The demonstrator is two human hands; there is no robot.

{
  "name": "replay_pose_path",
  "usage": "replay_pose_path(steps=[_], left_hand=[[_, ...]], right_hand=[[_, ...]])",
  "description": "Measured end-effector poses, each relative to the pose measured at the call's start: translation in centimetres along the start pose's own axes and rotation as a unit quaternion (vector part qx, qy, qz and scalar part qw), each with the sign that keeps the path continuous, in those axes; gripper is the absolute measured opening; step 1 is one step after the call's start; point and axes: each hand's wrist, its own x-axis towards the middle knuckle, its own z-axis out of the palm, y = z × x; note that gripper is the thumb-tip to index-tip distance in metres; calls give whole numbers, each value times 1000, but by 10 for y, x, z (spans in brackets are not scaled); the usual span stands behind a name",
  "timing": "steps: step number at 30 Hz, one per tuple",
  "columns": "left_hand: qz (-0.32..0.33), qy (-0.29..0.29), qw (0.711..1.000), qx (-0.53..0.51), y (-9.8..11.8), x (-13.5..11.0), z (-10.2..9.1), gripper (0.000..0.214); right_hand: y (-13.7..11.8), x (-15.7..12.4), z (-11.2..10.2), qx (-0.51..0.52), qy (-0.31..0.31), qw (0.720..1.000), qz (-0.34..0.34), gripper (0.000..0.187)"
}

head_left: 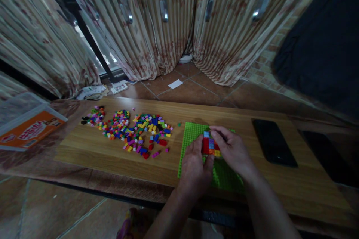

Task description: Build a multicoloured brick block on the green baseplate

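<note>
Nearest, the left hand (196, 164) and right hand (234, 153) meet over the green baseplate (190, 138); their fingers (220, 131) are closed on a small brick block (210, 145) of red, yellow and purple, pinched from both sides, which likely keeps it steady; the baseplate lies flat on the bench (112, 157); loose bricks (134, 129) are spread to the left within reach, a black phone (273, 142) to the right; beyond hang striped curtains (146, 33).

A bright green baseplate (193, 134) was noted. The brick stack (210, 145) showed red, purple, yellow and blue. Loose bricks (134, 130) were multicoloured. Curtains (146, 33) were beige-striped; the phone (273, 142) black.
</note>
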Motion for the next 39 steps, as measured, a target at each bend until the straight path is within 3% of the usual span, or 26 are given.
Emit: replay_pose_path(steps=[20, 23, 28, 34, 39], left_hand=[[-8, 4, 1000, -10, -1, 1, 1, 59], [-11, 1, 1000, -9, -1, 2, 0, 59], [-12, -3, 1000, -14, -1, 2, -4, 54], [-6, -8, 1000, -4, -2, 3, -7, 53], [0, -6, 1000, 1, -4, 3, -6, 54]], right_hand=[[5, 5, 22, 80, 38, 995, 49, 27], [5, 2, 21, 72, 41, 996, 40, 34], [9, -10, 4, 31, 122, 989, 74, 51], [7, -17, -16, -52, 67, 993, 83, 51], [3, -17, -11, -77, 47, 993, 72, 52]])
